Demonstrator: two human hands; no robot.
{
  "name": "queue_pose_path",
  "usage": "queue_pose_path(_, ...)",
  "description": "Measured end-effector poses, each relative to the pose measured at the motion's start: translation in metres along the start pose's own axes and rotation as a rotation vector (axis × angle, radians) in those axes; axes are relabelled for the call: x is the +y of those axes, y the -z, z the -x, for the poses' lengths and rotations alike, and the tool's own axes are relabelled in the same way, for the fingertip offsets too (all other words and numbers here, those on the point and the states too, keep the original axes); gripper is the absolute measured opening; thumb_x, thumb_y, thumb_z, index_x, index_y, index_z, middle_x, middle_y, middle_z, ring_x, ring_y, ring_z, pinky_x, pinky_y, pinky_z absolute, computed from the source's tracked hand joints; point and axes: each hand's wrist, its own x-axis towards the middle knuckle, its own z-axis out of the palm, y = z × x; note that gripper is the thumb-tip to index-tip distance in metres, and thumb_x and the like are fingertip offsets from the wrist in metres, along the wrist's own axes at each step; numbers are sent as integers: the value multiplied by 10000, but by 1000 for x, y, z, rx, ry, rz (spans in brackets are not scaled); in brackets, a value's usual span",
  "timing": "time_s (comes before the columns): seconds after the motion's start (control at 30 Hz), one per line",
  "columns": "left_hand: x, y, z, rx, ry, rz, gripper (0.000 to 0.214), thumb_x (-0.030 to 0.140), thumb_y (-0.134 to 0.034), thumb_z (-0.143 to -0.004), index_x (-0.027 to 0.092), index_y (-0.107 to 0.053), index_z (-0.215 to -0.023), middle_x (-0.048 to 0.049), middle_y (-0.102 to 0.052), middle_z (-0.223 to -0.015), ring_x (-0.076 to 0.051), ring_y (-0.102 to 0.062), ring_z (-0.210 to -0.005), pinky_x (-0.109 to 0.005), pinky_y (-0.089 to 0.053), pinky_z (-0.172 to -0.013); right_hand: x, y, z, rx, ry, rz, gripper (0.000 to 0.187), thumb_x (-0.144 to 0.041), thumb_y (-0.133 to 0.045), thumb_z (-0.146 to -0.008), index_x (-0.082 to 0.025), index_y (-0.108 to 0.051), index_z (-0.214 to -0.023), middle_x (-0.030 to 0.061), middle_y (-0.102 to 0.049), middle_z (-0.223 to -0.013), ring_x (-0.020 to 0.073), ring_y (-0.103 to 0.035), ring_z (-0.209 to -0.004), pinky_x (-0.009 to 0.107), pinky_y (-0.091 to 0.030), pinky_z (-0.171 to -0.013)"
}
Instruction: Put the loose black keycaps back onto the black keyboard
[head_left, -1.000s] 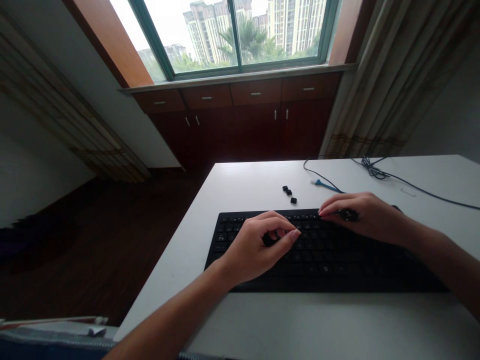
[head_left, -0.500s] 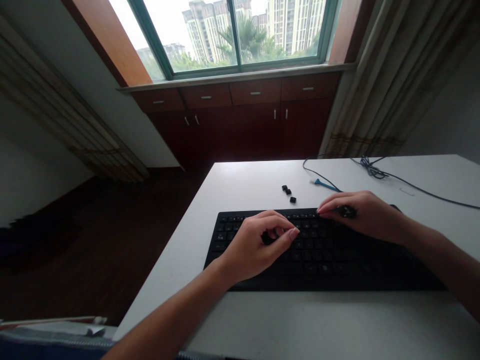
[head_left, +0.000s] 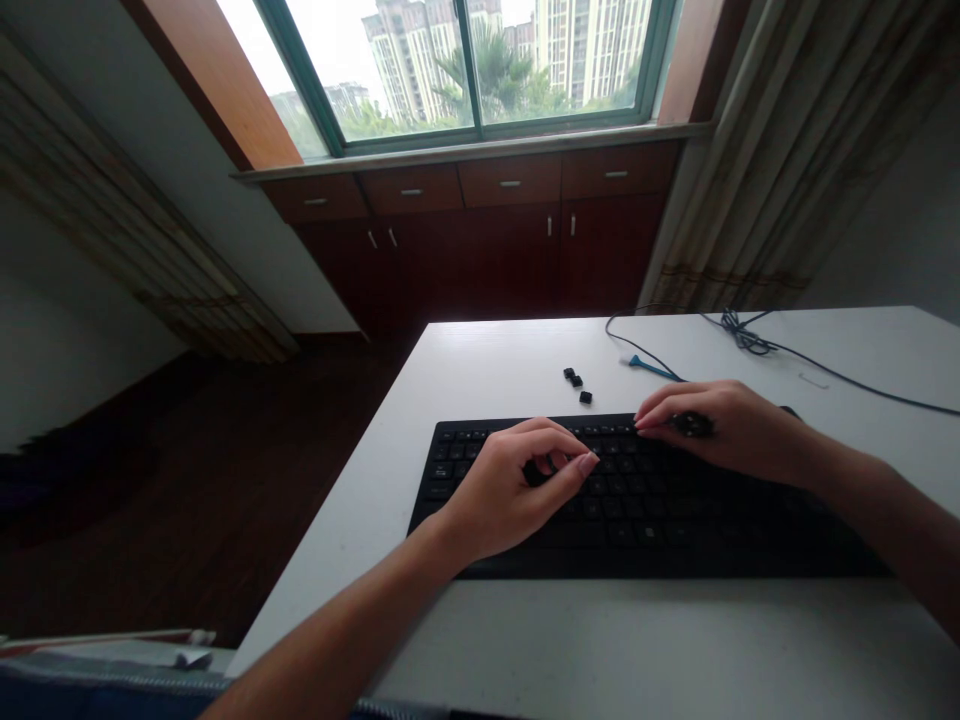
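Observation:
A black keyboard (head_left: 622,550) lies flat on the white table (head_left: 360,480). My left hand (head_left: 525,485) is over its left half, thumb and forefinger tips brought together; anything between them is too small or hidden to tell. At the keyboard's far edge, by the top row of keys, the fingertips of my right hand (head_left: 727,425) are pinched together, and I cannot make out what is in them. Three loose black keycaps (head_left: 585,397) sit just beyond the keyboard.
A blue brush-like tool (head_left: 651,367) with a pale tip lies behind my right hand. A dark cable (head_left: 742,335) with a bundled coil runs across the far right of the table. Wooden cabinets (head_left: 480,250) stand under the window.

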Motion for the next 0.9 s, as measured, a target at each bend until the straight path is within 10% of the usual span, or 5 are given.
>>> queue_pose_path(0.17, -1, 0, 0, 1, -5, 9, 205, 329, -639, -956, 148, -736, -969, -67, -697, -959, -125, -607, -816, -241, -493, -729, -16, 5, -5, 224, -105, -185, 247, -423, -666, -918, -226, -682, -770, 26, -700, -832, 167, -642, -748, 317, -517, -707)
queue_pose_path(0.4, -2, 0, 0, 7, -13, 26, 209, 331, -644, -954, 142, -733, -957, -67, -694, -952, -119, -596, -798, -236, -488, -714, -61, 8, -47, 613, -151, -1071, 568, -339, -622, -911, -217, -288, -469, -42, -229, -406, 89, -238, -352, 294, -176, -374)
queue_pose_path(0.63, -2, 0, -1, 13, 18, 26, 218, 336, -641, -954, 138, -733, -958, -69, -690, -953, -120, -594, -792, -239, -488, -710, -50, -26, -61, 527, -210, -1018, 519, -390, -722, -837, -197, -403, -476, -47, -327, -425, 67, -276, -384, 249, -189, -374)
queue_pose_path(0.9, -2, 0, 0, 5, 17, 46, 219, 346, -642, -954, 146, -732, -965, -61, -691, -958, -114, -591, -786, -235, -485, -705, -50, -10, -62, 618, -177, -822, 513, -445, -611, -924, -216, -336, -556, -55, -302, -479, 81, -308, -407, 253, -257, -397)
